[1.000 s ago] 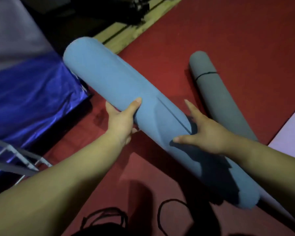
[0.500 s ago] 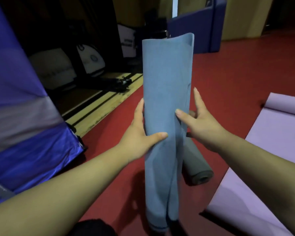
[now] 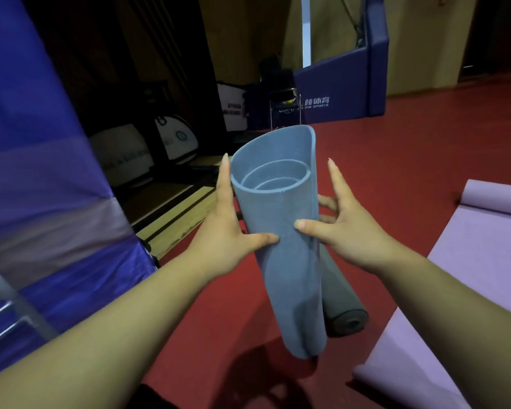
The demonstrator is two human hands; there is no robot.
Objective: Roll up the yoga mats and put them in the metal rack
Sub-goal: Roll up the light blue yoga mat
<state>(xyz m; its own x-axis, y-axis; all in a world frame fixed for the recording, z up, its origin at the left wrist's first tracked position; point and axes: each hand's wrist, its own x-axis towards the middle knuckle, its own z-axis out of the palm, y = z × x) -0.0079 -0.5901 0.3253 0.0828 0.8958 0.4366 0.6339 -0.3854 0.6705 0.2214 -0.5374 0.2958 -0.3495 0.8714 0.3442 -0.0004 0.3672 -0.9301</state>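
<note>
My bare forearms come in from the lower corners of view, left forearm [image 3: 101, 320] and right forearm [image 3: 455, 305], and draw together ahead of me. My left hand [image 3: 230, 228] grips the rolled blue mat [image 3: 278, 208] from its left side, thumb laid across the near face, fingers stretched straight up along the side, index tip near the open rim. My right hand [image 3: 345, 228] holds it from the right at about the same height. Its thumb presses the near face and points toward my left thumb, its index finger stands upward, off the roll, and its other fingers curl round behind. The two thumb tips lie close but apart.
</note>
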